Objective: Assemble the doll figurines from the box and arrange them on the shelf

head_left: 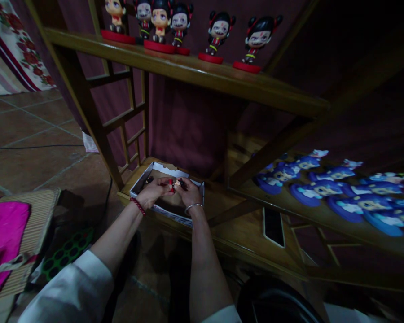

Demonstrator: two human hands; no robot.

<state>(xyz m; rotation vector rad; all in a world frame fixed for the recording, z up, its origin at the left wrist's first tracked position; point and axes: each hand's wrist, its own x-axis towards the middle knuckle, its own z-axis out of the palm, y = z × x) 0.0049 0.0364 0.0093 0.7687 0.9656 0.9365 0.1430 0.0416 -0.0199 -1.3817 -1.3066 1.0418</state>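
Observation:
Both my hands hold one small figurine [177, 184] sideways over an open cardboard box [170, 171] on the lower shelf. My left hand [154, 190], with a red bead bracelet at the wrist, is closed around its red base. Pinched at the dark-haired head end is my right hand [190, 194], which wears a pale bracelet. Inside the box, left of my left hand, another dark-topped piece [149, 180] shows in part. My fingers cover much of the held figurine.
Several black-haired figurines [218, 37] on red bases stand on the upper shelf [175, 63]. Blue figurines [323, 186] crowd a shelf at right. A phone [273, 227] lies on the lower shelf. Wooden posts [84, 107] frame the left side. A chair with pink cloth [10, 229] stands left.

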